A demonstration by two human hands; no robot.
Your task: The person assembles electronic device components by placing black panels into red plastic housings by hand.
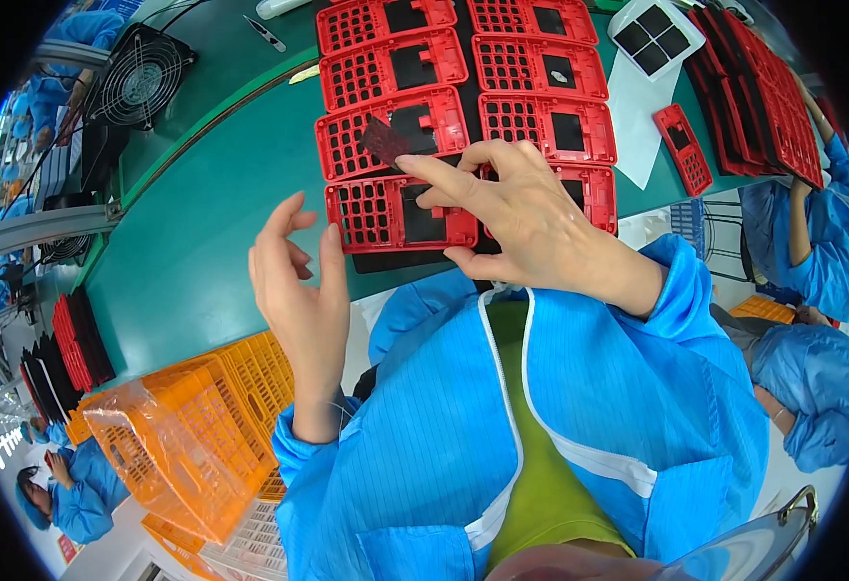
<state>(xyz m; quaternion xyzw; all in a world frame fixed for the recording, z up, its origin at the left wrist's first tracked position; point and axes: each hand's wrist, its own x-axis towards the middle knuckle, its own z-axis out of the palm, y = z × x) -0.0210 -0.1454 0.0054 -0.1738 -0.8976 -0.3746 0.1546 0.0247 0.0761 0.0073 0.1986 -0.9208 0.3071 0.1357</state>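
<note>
Red phone housings (pixel 355 211) with keypad holes and a dark screen window lie in two columns over a black base. My right hand (pixel 531 208) is above the nearest ones and holds a small dark see-through film (pixel 383 142) at its fingertips. This film is tilted over the second-nearest housing (pixel 342 145) of the left column. My left hand (pixel 301 281) hovers beside the left end of the nearest housing, fingers apart and nothing in them. Part of the nearest right-column housing (pixel 596 194) is hidden behind my right hand.
At the right, a white card with dark squares (pixel 653 39), a loose red housing (pixel 684 150) and stacked red panels (pixel 768 97) lie on the green table (pixel 192 261). Tweezers (pixel 265 34) and a fan (pixel 140 77) are far left. Orange crates (pixel 202 416) stand below. Co-workers sit nearby.
</note>
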